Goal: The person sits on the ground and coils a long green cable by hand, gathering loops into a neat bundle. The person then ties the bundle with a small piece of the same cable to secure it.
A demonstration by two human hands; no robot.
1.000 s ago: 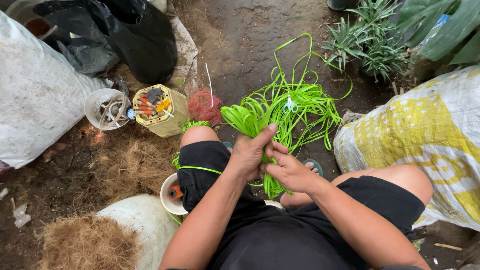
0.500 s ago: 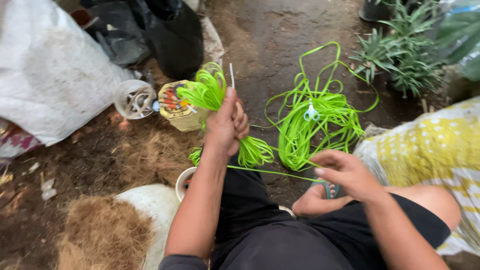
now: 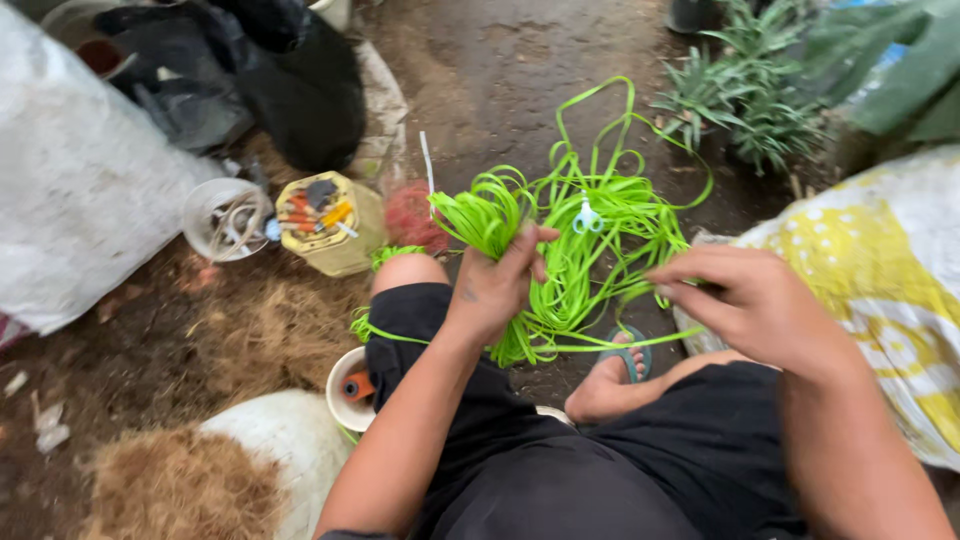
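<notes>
My left hand point(image 3: 500, 285) is closed around a folded bundle of bright green plastic strips point(image 3: 490, 215), held above my left knee. My right hand point(image 3: 745, 295) pinches one strand of the same green strip, pulled taut toward the right. A loose tangle of green strips point(image 3: 610, 235) lies on the ground just beyond both hands, with small white-handled scissors point(image 3: 587, 217) resting on it. More green strip hangs under my left hand and crosses my black shorts.
A yellow tub of small tools point(image 3: 325, 222) and a white round container point(image 3: 226, 218) stand at the left. A white sack point(image 3: 70, 190), black bags point(image 3: 290, 70), coconut fibre point(image 3: 180, 490), a small white cup point(image 3: 350, 395), a yellow patterned sack point(image 3: 890, 290) and potted plants point(image 3: 740, 100) surround me.
My left hand with the bundle came back down and right from its raised position near the yellow tub. My right hand moved up and right, drawing a strand out.
</notes>
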